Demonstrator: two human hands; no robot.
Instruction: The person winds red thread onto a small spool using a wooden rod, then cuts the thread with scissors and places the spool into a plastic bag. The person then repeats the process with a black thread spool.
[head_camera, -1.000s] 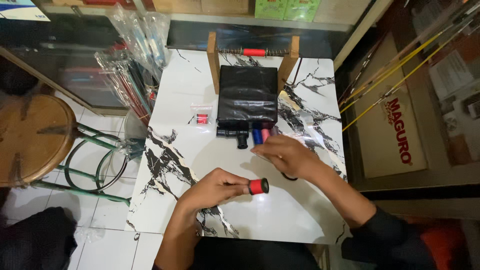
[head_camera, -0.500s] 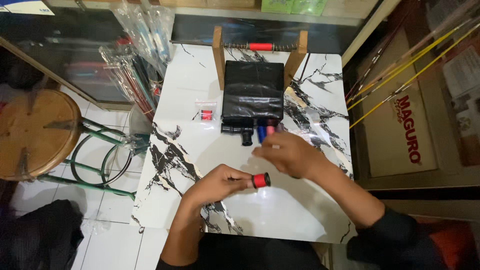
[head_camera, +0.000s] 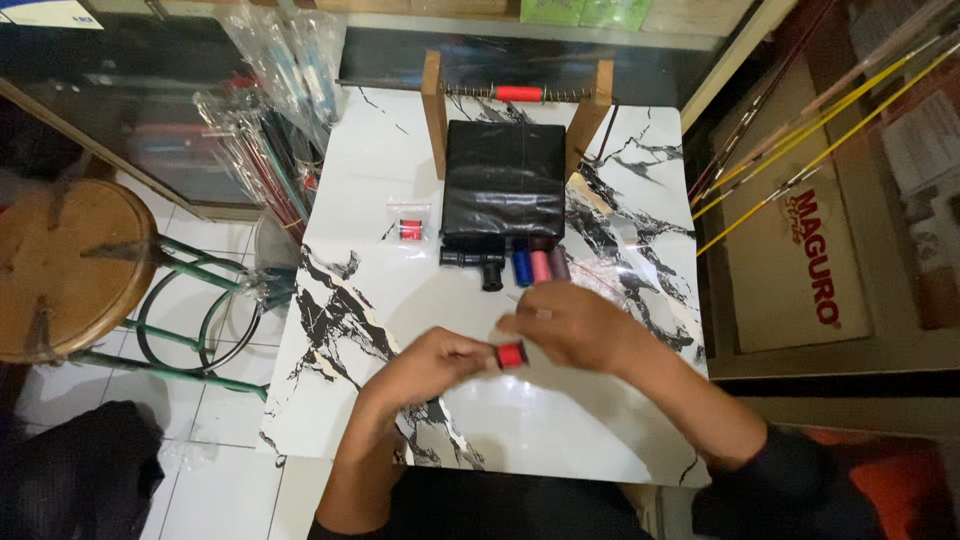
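**Red spool held between both hands, in front of the black box**

Your left hand (head_camera: 435, 365) pinches a small red spool (head_camera: 512, 354) at its fingertips, holding it above the marble-patterned table (head_camera: 560, 430), on the near side of the black box (head_camera: 503, 190). Your right hand (head_camera: 570, 325) is right against the spool from the far side, fingers curled close together over its end; whether they actually grip it or just touch it cannot be told.

Against the near edge of the black box sits a black pipe-like fitting (head_camera: 477, 264), and just to its right stand three small spools in a row: blue (head_camera: 521, 267), pink (head_camera: 540, 266) and a darker one (head_camera: 559, 264). To the left of the box lies a small clear bag with a red spool inside (head_camera: 410, 229). Behind the box, a wooden frame (head_camera: 432, 112) carries a spring rod with a red sleeve (head_camera: 520, 93) across its top.

Off the table, left of the box, stand bundles of rods in clear plastic (head_camera: 270, 130) and a round wooden stool with a green metal frame (head_camera: 70, 265).
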